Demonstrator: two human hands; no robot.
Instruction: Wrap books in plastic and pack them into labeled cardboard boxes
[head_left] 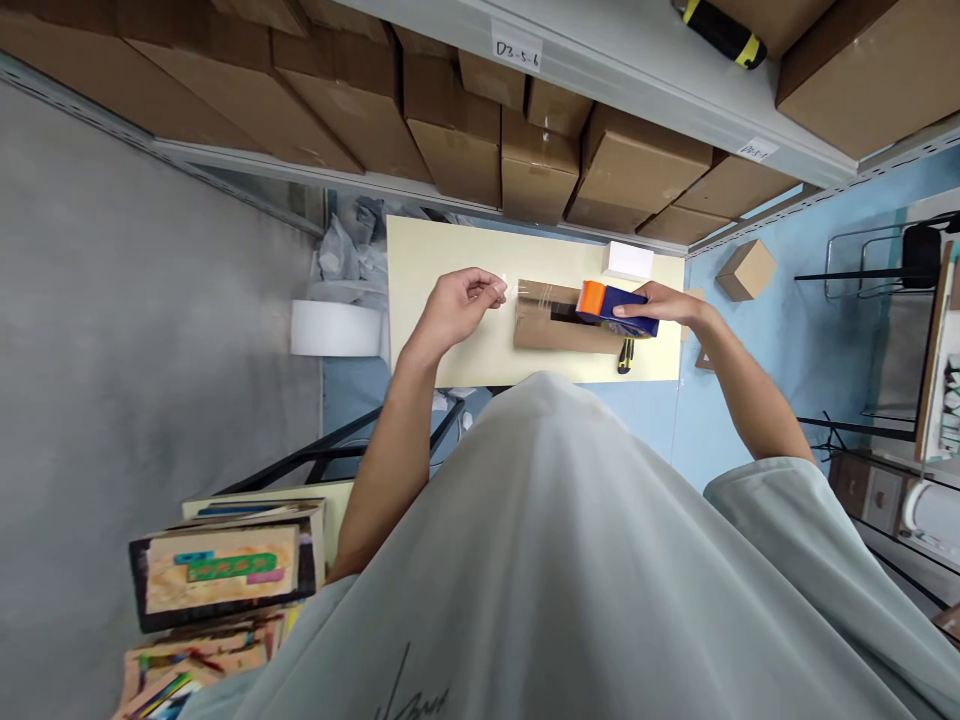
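My right hand (pixel 646 308) grips a dark blue, box-shaped item with an orange end (pixel 594 298) from its right side, thumb on top. It is held over the right part of a brown cardboard box (pixel 544 332), which has a dark gap and shiny clear tape on its upper face. My left hand (pixel 471 300) hovers left of the box, thumb and fingers pinched together. A faint clear glint shows at its fingertips, too small to name. A black-and-yellow utility knife (pixel 625 356) lies by the box's lower right edge.
The pale yellow table (pixel 450 245) carries a small white box (pixel 628 261) at the back. A white roll (pixel 335 328) stands to the left. Shelves with cardboard boxes (pixel 540 165) overhang the table's back. Another black-and-yellow knife (pixel 724 32) lies on the upper shelf.
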